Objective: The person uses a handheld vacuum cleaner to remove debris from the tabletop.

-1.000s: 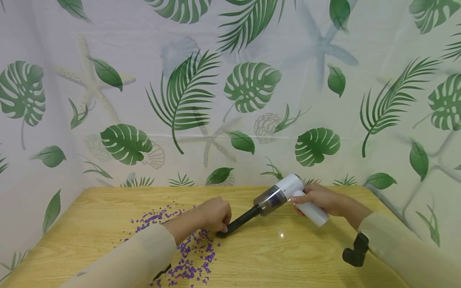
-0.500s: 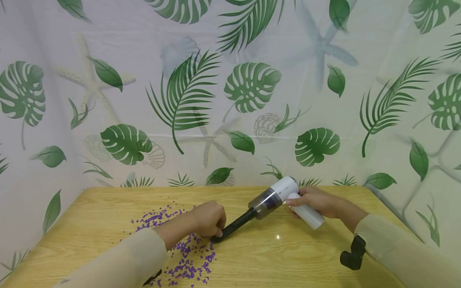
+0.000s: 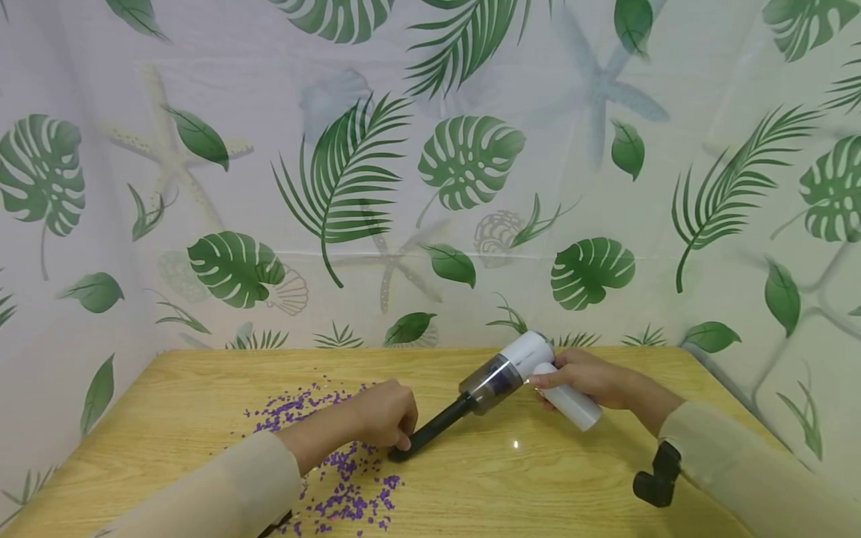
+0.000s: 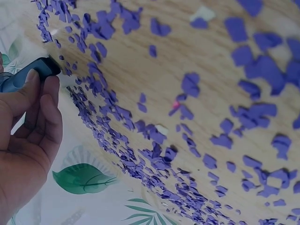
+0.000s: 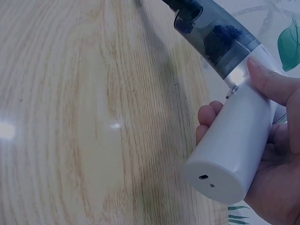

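1. While the left sleeve [image 3: 215,486] and right sleeve [image 3: 747,463] fill the head view's lower corners, a black wrist mount [image 3: 659,474] hangs beneath the right one; the left forearm crosses the purple scraps [image 3: 351,502] and hides some of them.
2. Right of the frame's lower centre, the right hand [image 3: 585,377] grips the white handle [image 3: 570,403] of a handheld vacuum [image 3: 494,382], fingers wrapped round it.
3. At lower centre, the left hand [image 3: 386,411] pinches the far end of its black nozzle tube [image 3: 437,426]. The tip lies at the right edge of the scraps; whether it touches the wood, I cannot tell.
4. Beneath everything, the wood-grain tabletop [image 3: 572,478] spans the bottom, with scraps scattered left of centre.
5. Farthest off, a leaf-print backdrop [image 3: 403,187] fills the upper frame.
6. Only the left wrist view shows a pink fleck [image 4: 176,104] and a few pale bits [image 4: 202,13] among the purple.
7. Only the right wrist view shows a small port [image 5: 203,177] in the handle's end, and dark clumps [image 5: 225,38] clearly visible inside the see-through dust cup [image 5: 211,40].
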The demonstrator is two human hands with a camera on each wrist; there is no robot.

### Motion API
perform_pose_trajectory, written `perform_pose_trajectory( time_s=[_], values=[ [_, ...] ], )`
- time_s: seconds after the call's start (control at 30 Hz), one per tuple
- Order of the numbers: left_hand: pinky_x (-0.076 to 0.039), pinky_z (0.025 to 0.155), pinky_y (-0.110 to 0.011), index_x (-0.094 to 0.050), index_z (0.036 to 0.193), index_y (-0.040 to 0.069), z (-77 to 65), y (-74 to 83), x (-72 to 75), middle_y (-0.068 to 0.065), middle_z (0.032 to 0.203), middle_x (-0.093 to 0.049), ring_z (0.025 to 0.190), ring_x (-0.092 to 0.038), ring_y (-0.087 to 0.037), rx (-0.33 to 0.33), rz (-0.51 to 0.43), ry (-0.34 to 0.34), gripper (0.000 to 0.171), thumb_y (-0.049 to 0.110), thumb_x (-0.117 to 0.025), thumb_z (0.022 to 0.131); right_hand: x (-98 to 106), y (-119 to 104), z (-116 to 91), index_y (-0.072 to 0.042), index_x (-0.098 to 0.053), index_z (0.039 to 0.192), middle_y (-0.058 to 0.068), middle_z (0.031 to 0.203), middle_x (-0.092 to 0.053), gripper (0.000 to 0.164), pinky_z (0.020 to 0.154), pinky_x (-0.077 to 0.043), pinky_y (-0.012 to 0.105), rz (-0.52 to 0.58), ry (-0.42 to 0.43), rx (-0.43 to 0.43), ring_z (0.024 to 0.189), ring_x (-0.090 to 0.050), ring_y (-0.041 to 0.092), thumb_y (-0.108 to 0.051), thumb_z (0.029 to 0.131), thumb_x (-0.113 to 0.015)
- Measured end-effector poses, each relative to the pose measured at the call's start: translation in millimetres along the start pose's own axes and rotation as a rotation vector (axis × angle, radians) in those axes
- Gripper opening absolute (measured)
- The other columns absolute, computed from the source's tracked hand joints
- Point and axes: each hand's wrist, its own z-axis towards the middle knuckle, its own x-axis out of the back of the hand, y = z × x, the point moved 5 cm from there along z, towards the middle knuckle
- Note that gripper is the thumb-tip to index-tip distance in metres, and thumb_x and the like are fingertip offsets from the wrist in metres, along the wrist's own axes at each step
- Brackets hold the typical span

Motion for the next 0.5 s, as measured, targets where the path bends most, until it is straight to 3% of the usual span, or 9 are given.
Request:
perform_pose_trajectory(
  time_s=[0.23, 0.5],
  values=[
    [-0.049, 0.056, -0.016, -0.077, 0.074, 0.011, -5.8, 3.0, 0.1, 0.004, 0.068, -0.070, 0.057, -0.059, -0.001, -0.008, -0.006, -0.009, 0.010, 0.014, -0.085, 0.079, -4, -1, 0, 0.013, -0.054, 0.114, 0.016, 0.090, -0.066, 0.041, 0.076, -0.051, 0.037, -0.023, -0.027, 0.013, 0.080, -0.063, 0.026, -0.023, 0.097, -0.063],
    [-0.049, 0.055, -0.014, -0.076, 0.073, 0.010, -12.1, 4.3, -3.3, 0.005, 0.063, -0.068, 0.048, -0.057, 0.003, 0.010, -0.106, -0.053, 0.010, 0.011, -0.083, 0.080, -9, -1, -2, 0.012, -0.055, 0.114, 0.016, 0.091, -0.067, 0.038, 0.074, -0.054, 0.036, -0.011, -0.043, 0.009, 0.080, -0.065, 0.025, -0.021, 0.097, -0.064]
  ],
)
